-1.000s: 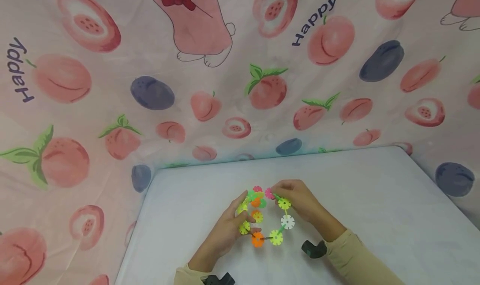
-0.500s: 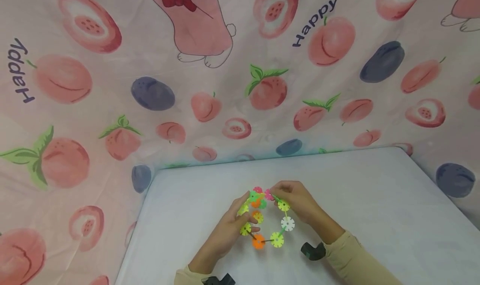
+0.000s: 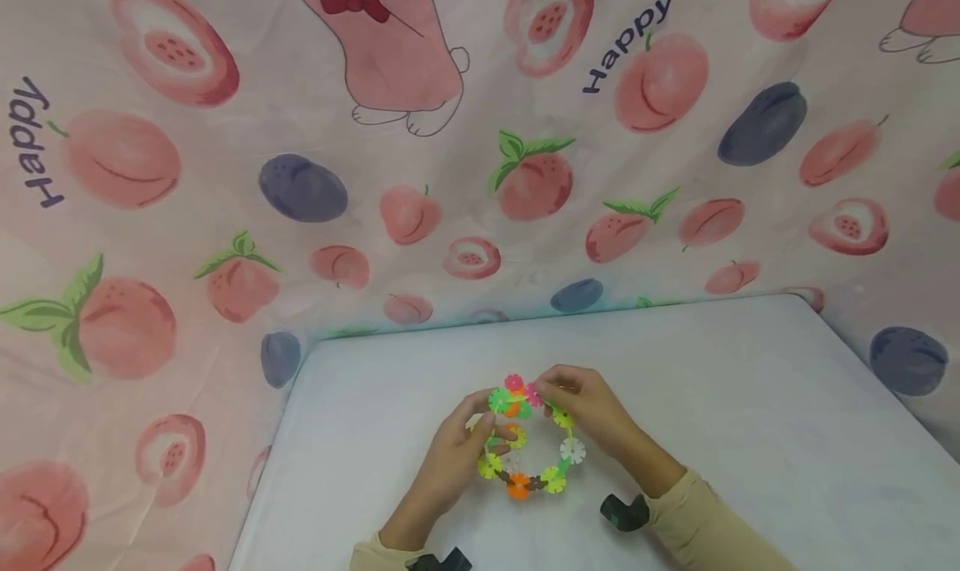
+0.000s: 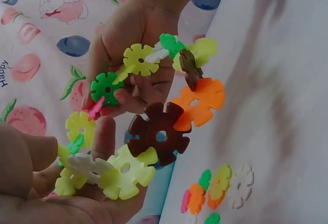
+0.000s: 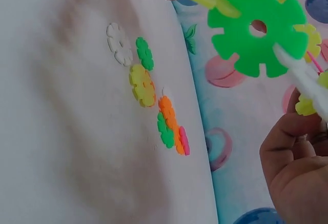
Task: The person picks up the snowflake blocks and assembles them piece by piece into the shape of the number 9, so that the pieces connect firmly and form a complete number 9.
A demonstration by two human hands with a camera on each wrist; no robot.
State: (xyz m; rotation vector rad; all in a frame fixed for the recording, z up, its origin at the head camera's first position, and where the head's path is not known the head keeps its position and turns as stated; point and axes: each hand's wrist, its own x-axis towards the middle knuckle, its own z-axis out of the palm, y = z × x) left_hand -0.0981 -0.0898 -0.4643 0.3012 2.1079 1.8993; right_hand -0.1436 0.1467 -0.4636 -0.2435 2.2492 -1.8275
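A curved chain of slotted plastic flower discs (image 3: 518,486), in yellow, green, white, orange and brown, hangs between the hands like a ring. On its left side my left hand (image 3: 452,454) holds the chain, thumb and fingers around several discs, with a green disc (image 3: 498,400) by its fingertips. My right hand (image 3: 588,400) pinches the other end near a pink disc (image 3: 534,393). In the left wrist view, a green disc (image 4: 107,88) sits at the right hand's fingers beside the pink one. A brown disc (image 4: 159,134) and an orange disc (image 4: 200,102) form the chain's bottom.
Loose discs lie on the white table (image 3: 697,404) beneath the hands, among them a yellow one (image 5: 141,85), a whitish one (image 5: 119,44) and a pink one (image 5: 184,141). A fruit-printed cloth (image 3: 420,162) rises behind and to the left.
My right hand has shifted slightly down and left, bringing the pink end closer to the green disc at my left fingertips. The chain's lower discs have turned, and my left fingers have shifted.
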